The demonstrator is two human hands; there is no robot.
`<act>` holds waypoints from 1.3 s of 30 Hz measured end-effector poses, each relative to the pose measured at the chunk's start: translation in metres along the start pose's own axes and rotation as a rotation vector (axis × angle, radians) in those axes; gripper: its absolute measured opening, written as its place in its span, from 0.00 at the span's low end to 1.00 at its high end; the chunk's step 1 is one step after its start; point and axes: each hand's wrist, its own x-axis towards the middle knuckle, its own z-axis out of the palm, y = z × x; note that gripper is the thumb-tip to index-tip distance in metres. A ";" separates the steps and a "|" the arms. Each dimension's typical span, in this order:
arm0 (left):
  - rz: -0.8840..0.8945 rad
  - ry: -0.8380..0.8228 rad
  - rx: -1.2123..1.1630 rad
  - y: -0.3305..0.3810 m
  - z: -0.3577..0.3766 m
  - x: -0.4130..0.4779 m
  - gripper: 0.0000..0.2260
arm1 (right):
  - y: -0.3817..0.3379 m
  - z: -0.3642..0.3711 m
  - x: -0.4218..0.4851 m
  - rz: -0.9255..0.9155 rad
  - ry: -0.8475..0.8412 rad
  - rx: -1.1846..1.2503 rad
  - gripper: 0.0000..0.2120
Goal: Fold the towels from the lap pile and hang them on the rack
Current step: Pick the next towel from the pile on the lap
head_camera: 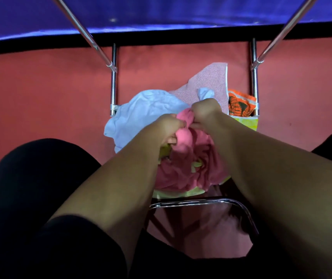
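A crumpled pink towel (189, 170) with a yellow-green edge lies bunched in the middle of the view. My left hand (166, 128) and my right hand (204, 111) both pinch its top edge, close together. Behind it a light blue towel (141, 115) is heaped to the left, and a pale pink speckled towel (211, 81) spreads out behind my right hand. An orange and black patterned towel (240, 105) hangs at the right on the chrome rack (113, 89). The lower part of the pile is hidden by my forearms.
The rack's slanted chrome bars (84, 31) rise left and right toward a blue sheet (161, 13) at the top. A curved chrome bar (201, 202) runs below the towels. Red floor (40, 93) surrounds everything. My black-clad legs (30, 198) fill the bottom corners.
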 end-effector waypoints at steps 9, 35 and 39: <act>0.266 -0.041 -0.378 0.082 -0.034 -0.082 0.07 | -0.050 -0.052 -0.072 -0.051 -0.001 0.596 0.02; 0.904 0.352 0.160 0.187 -0.101 -0.346 0.47 | -0.170 -0.185 -0.316 -0.498 0.092 0.652 0.07; 0.916 0.402 0.106 0.189 -0.107 -0.384 0.42 | -0.188 -0.202 -0.327 -0.527 -0.005 0.921 0.29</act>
